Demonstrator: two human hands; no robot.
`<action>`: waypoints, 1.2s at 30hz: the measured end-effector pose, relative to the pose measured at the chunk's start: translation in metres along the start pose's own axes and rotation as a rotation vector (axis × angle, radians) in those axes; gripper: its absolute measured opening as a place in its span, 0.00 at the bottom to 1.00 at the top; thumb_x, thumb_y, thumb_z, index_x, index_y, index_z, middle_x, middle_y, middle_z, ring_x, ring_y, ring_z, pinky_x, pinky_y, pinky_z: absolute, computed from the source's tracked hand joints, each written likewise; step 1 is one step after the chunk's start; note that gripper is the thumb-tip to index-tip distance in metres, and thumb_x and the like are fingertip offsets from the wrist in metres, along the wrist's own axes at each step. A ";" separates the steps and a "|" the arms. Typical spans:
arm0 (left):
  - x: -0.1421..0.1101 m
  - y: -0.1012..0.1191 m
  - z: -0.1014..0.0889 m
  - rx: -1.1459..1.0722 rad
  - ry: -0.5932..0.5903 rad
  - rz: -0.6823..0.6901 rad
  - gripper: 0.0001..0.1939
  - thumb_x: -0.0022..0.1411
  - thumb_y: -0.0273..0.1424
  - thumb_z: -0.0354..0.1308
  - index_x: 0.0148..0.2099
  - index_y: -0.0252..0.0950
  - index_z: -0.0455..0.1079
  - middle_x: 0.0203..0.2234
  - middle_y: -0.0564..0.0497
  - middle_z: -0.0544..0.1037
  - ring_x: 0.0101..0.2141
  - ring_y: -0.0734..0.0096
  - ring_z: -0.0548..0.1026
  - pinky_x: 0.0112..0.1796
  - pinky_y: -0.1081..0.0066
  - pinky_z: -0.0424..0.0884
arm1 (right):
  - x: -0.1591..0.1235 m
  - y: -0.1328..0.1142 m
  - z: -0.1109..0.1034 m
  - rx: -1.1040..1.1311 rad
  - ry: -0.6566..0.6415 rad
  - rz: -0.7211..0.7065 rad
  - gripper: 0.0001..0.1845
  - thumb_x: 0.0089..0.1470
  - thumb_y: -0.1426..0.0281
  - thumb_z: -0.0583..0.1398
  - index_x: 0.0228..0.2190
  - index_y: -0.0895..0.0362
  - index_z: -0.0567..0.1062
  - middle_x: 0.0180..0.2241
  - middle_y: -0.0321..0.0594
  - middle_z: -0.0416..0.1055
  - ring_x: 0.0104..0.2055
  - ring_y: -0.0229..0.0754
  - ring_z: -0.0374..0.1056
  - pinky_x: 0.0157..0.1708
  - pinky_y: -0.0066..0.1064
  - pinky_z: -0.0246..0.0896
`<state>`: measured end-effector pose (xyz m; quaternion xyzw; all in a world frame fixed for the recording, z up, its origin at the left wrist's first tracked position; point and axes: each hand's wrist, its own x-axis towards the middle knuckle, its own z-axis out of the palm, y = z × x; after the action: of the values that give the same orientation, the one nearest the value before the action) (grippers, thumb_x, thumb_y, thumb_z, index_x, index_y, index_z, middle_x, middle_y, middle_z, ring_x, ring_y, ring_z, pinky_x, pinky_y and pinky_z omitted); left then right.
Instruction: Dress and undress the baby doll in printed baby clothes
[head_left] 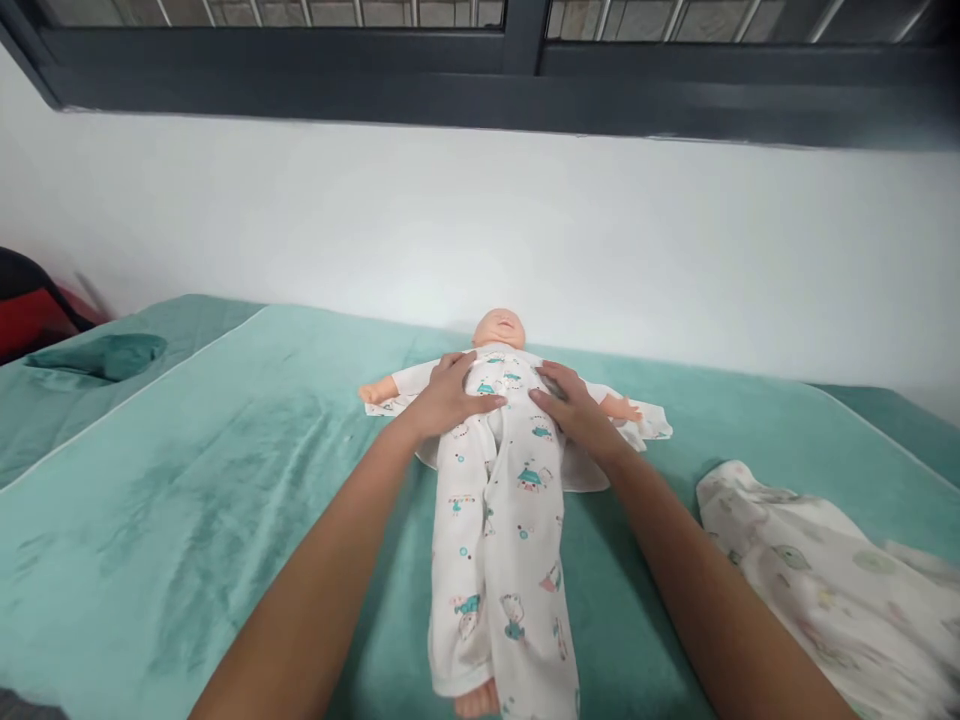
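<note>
A baby doll (501, 330) lies on its back on a teal blanket (225, 480), head toward the wall. It wears a white printed sleepsuit (499, 540), and one bare foot shows at the bottom. My left hand (450, 395) rests flat on the left side of the doll's chest, fingers stretched out. On the right side of the chest lies my right hand (570, 405), fingers flat on the fabric. Neither hand holds anything.
A white printed cloth (817, 580) lies crumpled on the blanket at the right. A dark green cloth (101, 355) sits at the far left near a red and black object (26, 310). A white wall and a dark window frame stand behind.
</note>
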<state>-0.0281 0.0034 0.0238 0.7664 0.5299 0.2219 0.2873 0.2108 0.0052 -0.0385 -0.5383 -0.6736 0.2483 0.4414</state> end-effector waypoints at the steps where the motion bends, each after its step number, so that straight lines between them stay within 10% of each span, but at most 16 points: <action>1: 0.005 0.002 0.000 0.019 0.014 -0.004 0.46 0.54 0.54 0.62 0.68 0.38 0.55 0.66 0.42 0.58 0.64 0.53 0.61 0.60 0.62 0.63 | 0.003 0.001 -0.001 0.020 0.002 0.033 0.29 0.52 0.50 0.63 0.51 0.52 0.70 0.61 0.47 0.62 0.63 0.52 0.57 0.64 0.49 0.49; 9: 0.004 0.019 0.002 0.256 0.160 0.158 0.20 0.64 0.49 0.53 0.33 0.38 0.69 0.38 0.46 0.76 0.47 0.56 0.71 0.45 0.62 0.68 | 0.005 -0.018 -0.002 0.085 0.085 -0.116 0.21 0.53 0.55 0.61 0.22 0.53 0.59 0.32 0.36 0.66 0.38 0.42 0.64 0.46 0.38 0.61; 15: -0.027 0.020 -0.018 0.228 -0.056 0.119 0.29 0.56 0.49 0.62 0.55 0.38 0.67 0.53 0.47 0.73 0.53 0.55 0.69 0.50 0.64 0.67 | 0.004 -0.032 -0.011 0.014 -0.138 -0.163 0.24 0.47 0.53 0.66 0.43 0.51 0.72 0.50 0.43 0.69 0.52 0.48 0.63 0.54 0.41 0.57; 18: -0.029 0.026 -0.032 0.288 -0.240 0.183 0.33 0.52 0.45 0.65 0.58 0.40 0.65 0.55 0.47 0.71 0.55 0.55 0.68 0.50 0.65 0.67 | 0.012 -0.044 -0.013 -0.116 -0.199 -0.239 0.21 0.45 0.51 0.67 0.36 0.52 0.74 0.45 0.42 0.69 0.52 0.50 0.62 0.55 0.42 0.55; 24: -0.025 0.035 -0.028 0.479 -0.153 0.183 0.18 0.56 0.40 0.59 0.48 0.38 0.71 0.46 0.47 0.78 0.47 0.55 0.74 0.45 0.67 0.68 | 0.008 -0.063 -0.027 -0.138 -0.357 -0.069 0.25 0.51 0.44 0.60 0.26 0.54 0.68 0.26 0.32 0.64 0.31 0.40 0.59 0.32 0.32 0.52; 32: -0.056 0.012 -0.028 0.382 -0.382 0.177 0.36 0.52 0.38 0.61 0.63 0.44 0.60 0.57 0.49 0.72 0.51 0.59 0.73 0.44 0.69 0.69 | -0.043 -0.047 -0.046 -0.395 -0.519 -0.047 0.29 0.39 0.48 0.69 0.38 0.52 0.73 0.38 0.37 0.73 0.37 0.46 0.66 0.34 0.32 0.55; 36: -0.063 0.022 -0.021 0.589 -0.308 0.207 0.24 0.51 0.36 0.62 0.52 0.42 0.70 0.51 0.47 0.76 0.53 0.52 0.72 0.48 0.65 0.68 | -0.047 -0.051 -0.040 -0.373 -0.488 -0.053 0.18 0.42 0.54 0.67 0.27 0.54 0.70 0.28 0.34 0.69 0.31 0.42 0.62 0.32 0.32 0.50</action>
<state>-0.0478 -0.0576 0.0515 0.8906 0.4411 -0.0306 0.1065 0.2210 -0.0602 0.0064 -0.5166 -0.8077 0.2306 0.1663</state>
